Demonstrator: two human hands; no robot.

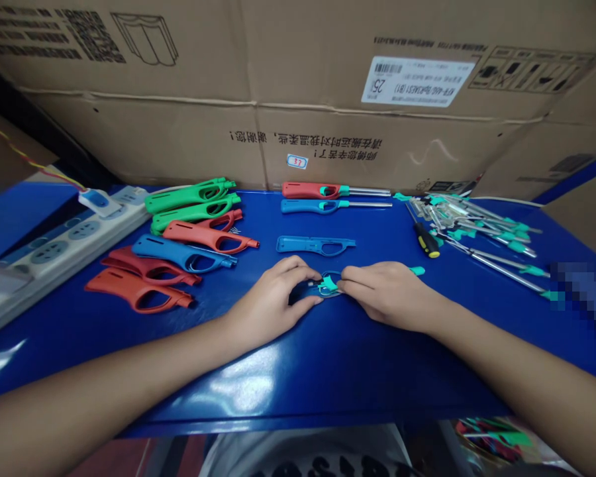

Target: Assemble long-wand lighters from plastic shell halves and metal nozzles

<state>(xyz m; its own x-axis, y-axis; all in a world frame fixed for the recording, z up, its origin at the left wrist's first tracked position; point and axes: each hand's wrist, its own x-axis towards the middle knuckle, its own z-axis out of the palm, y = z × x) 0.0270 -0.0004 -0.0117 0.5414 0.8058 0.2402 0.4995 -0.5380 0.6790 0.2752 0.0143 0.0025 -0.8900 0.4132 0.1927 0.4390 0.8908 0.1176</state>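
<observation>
Near the middle of the table, my left hand (275, 298) is closed round the handle end of a blue lighter casing (332, 273), mostly hidden by my fingers. A teal trigger (328, 286) shows in the gap between my hands. My right hand (387, 291) pinches the lighter's inner rod beside the trigger; a teal tip (417, 270) sticks out past the knuckles. Just beyond my hands lies a loose blue casing half (315, 245). Farther back are a red lighter (308, 191) and a blue lighter (308, 207), both with metal tubes and teal triggers.
Green (191, 195), red (211, 235), blue (183, 254) and orange (136, 289) casings lie at left, beside a white power strip (64, 248). At right are a pile of metal rods with teal parts (501, 228) and a black-yellow screwdriver (426, 240). A cardboard box (189, 132) stands behind.
</observation>
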